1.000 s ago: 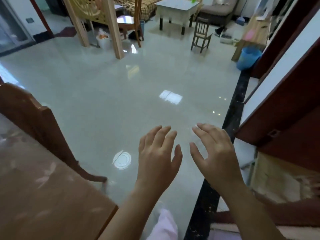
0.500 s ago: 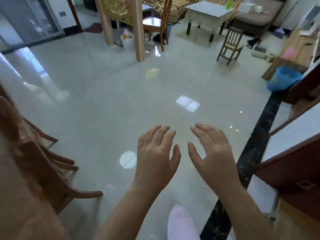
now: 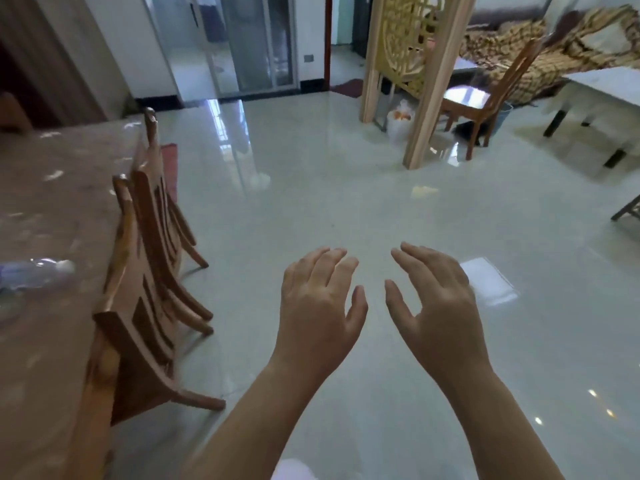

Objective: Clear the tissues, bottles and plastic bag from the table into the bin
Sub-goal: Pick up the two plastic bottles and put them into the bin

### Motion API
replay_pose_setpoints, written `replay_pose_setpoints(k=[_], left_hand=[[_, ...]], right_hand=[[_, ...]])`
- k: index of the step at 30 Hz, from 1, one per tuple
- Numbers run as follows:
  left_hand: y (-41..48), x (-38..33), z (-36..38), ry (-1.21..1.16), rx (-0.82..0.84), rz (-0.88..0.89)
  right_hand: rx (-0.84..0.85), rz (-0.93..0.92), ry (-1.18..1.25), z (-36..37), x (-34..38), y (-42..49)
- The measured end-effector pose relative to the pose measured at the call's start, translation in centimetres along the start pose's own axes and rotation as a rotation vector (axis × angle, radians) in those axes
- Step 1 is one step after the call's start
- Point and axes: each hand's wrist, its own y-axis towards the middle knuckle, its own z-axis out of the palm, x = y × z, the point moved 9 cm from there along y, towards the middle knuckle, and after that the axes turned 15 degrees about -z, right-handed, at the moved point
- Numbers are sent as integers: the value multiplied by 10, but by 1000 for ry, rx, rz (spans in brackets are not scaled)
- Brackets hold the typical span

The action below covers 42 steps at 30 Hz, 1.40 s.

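A clear plastic bottle (image 3: 34,271) with a white cap lies on its side on the brown table (image 3: 59,188) at the far left, blurred. My left hand (image 3: 318,306) and my right hand (image 3: 440,306) float side by side over the glossy floor, palms down, fingers spread, holding nothing. Both hands are well to the right of the table, with a row of chairs between. A white bin (image 3: 400,124) lined with a bag and holding orange scraps stands far off by the wooden screen. Tissues and a plastic bag on the table do not show clearly.
Wooden chairs (image 3: 145,299) are tucked along the table's right edge. A carved wooden screen (image 3: 412,64) with posts stands at the back right, with another chair (image 3: 485,98), a white low table (image 3: 602,88) and a covered sofa behind it. Pale tiled floor spreads between.
The view has swung left: the dark door frame and blue bucket at right have left the frame, and the table, chairs and bottle have come in. My hands keep the same spread pose.
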Motion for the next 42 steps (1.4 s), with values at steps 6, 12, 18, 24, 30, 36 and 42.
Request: replay_pose_setpoints(k=[6, 12, 18, 24, 30, 36, 42], left_hand=[[42, 46, 9, 71, -51, -170], [106, 111, 25, 109, -112, -298], [188, 184, 20, 127, -193, -428], [239, 266, -4, 216, -260, -577], [263, 318, -18, 302, -324, -685], [295, 379, -47, 414, -467, -848], [297, 419, -73, 467, -615, -1006]], right_hand=[[46, -109, 159, 70, -12, 54], [89, -204, 239, 150, -18, 118], [138, -341, 289, 240, 0, 212], [148, -457, 411, 315, 41, 282], [221, -581, 556, 384, 79, 326], [273, -729, 751, 453, 120, 378], [315, -858, 924, 505, 173, 412]])
